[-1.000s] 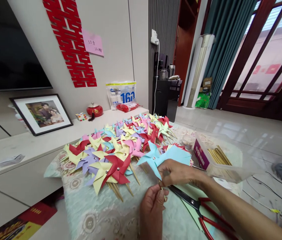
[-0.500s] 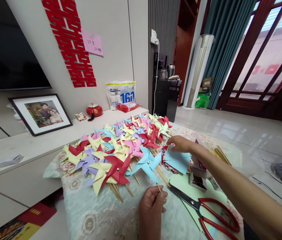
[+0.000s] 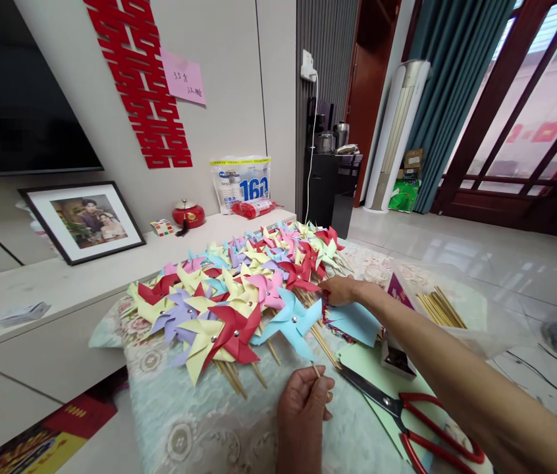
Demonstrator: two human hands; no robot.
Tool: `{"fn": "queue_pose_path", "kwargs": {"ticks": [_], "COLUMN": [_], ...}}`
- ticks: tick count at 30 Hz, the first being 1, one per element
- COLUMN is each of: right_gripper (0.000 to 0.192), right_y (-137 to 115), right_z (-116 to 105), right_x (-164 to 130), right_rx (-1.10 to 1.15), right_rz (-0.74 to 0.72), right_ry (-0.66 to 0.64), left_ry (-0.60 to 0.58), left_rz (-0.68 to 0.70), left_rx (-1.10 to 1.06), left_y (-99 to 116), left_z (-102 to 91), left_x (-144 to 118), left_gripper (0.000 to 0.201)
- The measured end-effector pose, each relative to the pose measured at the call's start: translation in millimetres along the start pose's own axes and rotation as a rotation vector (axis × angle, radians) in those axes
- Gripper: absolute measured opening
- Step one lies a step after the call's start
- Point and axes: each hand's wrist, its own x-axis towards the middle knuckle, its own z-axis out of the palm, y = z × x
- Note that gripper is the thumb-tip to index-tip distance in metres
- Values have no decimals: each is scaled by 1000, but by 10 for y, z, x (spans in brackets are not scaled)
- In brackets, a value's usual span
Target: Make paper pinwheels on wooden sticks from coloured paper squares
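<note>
Nearby, red scissors (image 3: 421, 421) — beside the left hand (image 3: 303, 411).

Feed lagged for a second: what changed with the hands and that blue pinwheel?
The right hand let go of the blue pinwheel, now lying on the pile, and reached to the blue paper. The left hand stayed, pinching the stick. Scissors unmoved.

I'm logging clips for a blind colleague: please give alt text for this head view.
A person's right hand reaches to a stack of cut coloured paper squares beside rows of paper pinwheels on a cloth-covered table. The left hand pinches a thin wooden stick, with red-handled scissors lying to its right.
</note>
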Motion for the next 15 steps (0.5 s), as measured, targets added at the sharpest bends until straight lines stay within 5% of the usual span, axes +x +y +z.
{"fn": "queue_pose_path", "kwargs": {"ticks": [10, 15], "right_gripper": [32, 33], "right_y": [88, 109], "right_z": [92, 152], "right_x": [97, 150], "right_rx": [-23, 35], "right_rz": [-10, -24], "right_ry": [33, 171], "left_ry": [5, 2], "left_rz": [-8, -7], "left_rx": [13, 12], "left_y": [35, 12], "left_z": [16, 2], "left_x": [-16, -12], "left_gripper": [31, 30]}}
